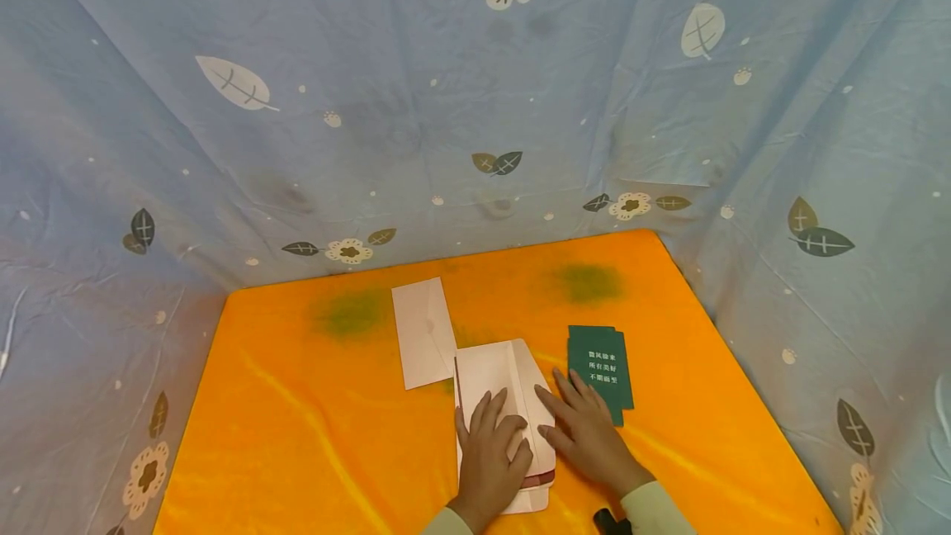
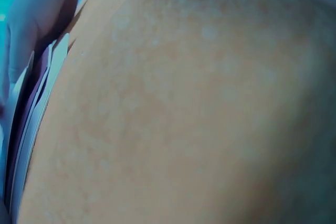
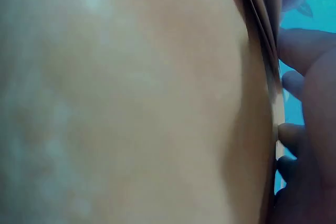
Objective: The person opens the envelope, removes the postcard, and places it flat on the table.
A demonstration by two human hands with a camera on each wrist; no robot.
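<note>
A pale pink envelope [image 1: 486,370] lies on the orange cloth, its pointed flap along the right side. A dark red strip [image 1: 538,480] shows at its lower end, above another pale edge. My left hand [image 1: 492,461] rests on the envelope, fingers spread and slightly bent. My right hand [image 1: 590,440] reaches in from the right, with fingertips on the flap's edge and other fingers extending over the dark green cards [image 1: 598,337] with white writing. In the left wrist view, layered paper edges [image 2: 34,114] stand beside a hand. Fingers [image 3: 291,135] meet the paper edge in the right wrist view.
Another pale pink envelope [image 1: 423,333] lies behind and to the left, its corner meeting the nearer one. A small black object [image 1: 609,523] is by the right sleeve. Blue patterned curtains [image 1: 416,122] enclose the orange-covered surface [image 1: 282,403] at the back and sides.
</note>
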